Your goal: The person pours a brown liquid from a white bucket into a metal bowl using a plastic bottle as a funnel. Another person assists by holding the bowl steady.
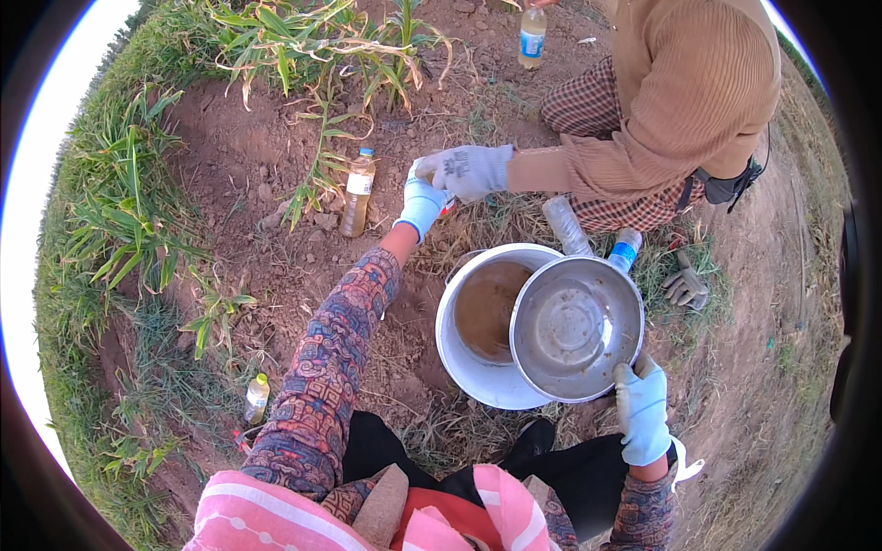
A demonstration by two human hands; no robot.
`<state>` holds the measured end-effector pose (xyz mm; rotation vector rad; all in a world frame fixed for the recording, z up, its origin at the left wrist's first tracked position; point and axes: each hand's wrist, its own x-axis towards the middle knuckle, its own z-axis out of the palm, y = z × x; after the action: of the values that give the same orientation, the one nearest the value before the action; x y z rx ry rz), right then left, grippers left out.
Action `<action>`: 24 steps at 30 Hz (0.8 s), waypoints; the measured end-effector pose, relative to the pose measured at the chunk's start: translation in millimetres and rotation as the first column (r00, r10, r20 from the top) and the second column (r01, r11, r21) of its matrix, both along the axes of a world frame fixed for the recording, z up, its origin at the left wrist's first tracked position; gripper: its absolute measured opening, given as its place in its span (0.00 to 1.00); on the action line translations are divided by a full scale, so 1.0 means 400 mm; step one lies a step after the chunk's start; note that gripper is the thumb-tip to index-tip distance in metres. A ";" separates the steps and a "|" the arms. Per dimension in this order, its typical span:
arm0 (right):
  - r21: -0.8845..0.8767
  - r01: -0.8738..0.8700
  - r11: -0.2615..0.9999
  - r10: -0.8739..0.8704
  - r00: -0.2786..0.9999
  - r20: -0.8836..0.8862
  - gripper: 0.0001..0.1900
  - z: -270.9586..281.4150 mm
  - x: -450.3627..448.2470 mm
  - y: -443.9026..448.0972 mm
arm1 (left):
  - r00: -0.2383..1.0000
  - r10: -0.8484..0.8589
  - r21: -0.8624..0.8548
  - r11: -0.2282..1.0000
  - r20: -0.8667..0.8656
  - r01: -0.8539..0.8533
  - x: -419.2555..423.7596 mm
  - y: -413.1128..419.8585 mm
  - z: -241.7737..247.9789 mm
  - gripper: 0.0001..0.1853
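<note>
My right hand, in a light-blue glove, grips the rim of a shallow metal bowl. The bowl is tilted over the right side of a white bucket, which holds brown, murky liquid. My left hand, also gloved, reaches forward and meets a co-worker's grey-gloved hand. A small red and white piece shows beside the two gloves. Their overlap hides my left fingers and whatever is between them. Just left of that hand stands a blue-capped plastic bottle of brownish liquid.
A co-worker kneels at the right, near another filled bottle. Clear plastic bottles lie behind the bowl. A loose glove rests on grass. Leafy plants grow at left, near a yellow-capped bottle.
</note>
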<state>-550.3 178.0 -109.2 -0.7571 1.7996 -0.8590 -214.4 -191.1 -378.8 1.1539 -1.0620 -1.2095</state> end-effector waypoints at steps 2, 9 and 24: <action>-0.042 0.025 0.999 -0.028 0.997 -0.072 0.16 -0.028 -0.032 0.016 | 0.856 0.000 -0.102 0.993 0.517 0.061 -0.049 -0.007 0.003 0.40; 0.093 -0.012 0.996 0.021 0.996 -0.092 0.16 0.015 -0.010 0.007 | 0.910 0.044 0.010 0.999 0.412 -0.053 -0.052 0.021 0.046 0.45; 0.202 -0.268 0.942 0.297 0.945 -0.134 0.15 -0.046 0.003 0.052 | 0.213 -0.552 0.066 0.442 0.806 0.895 -0.555 0.262 0.535 0.19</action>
<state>-549.0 198.6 -127.6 -0.9612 1.8246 -0.4470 -436.4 -86.2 -164.7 0.6991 -2.6777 -1.0595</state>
